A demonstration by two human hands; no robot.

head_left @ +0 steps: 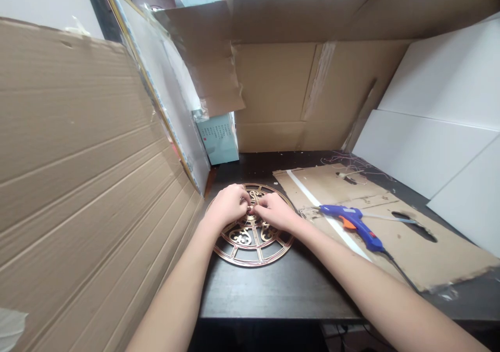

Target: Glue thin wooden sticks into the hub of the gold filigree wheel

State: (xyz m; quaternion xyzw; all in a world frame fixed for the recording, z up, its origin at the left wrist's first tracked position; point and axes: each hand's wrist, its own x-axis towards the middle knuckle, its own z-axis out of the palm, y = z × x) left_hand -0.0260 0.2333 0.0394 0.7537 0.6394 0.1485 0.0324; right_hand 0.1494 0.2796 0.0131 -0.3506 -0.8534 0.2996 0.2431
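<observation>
A round gold-brown openwork disc (pixel 258 253) with scroll patterns and spokes lies flat on the dark table (pixel 273 294). Over its left part is my left hand (pixel 233 204), fingers curled in toward the disc's middle. My right hand (pixel 274 211) comes in from the other side, its fingertips pinched close to those of the left. Both sets of fingertips meet at the centre of the disc. What they pinch there is small and mostly hidden. Thin reddish wire seems to run along the disc's lower rim.
A blue glue gun (pixel 355 222) with an orange trigger rests on a cardboard sheet (pixel 422 258) to the right, its cord running toward the front. Thin wires (pixel 339 158) lie behind. Cardboard walls (pixel 70 159) and white panels (pixel 433 107) enclose the table. A pale-blue box (pixel 221 143) stands at the back.
</observation>
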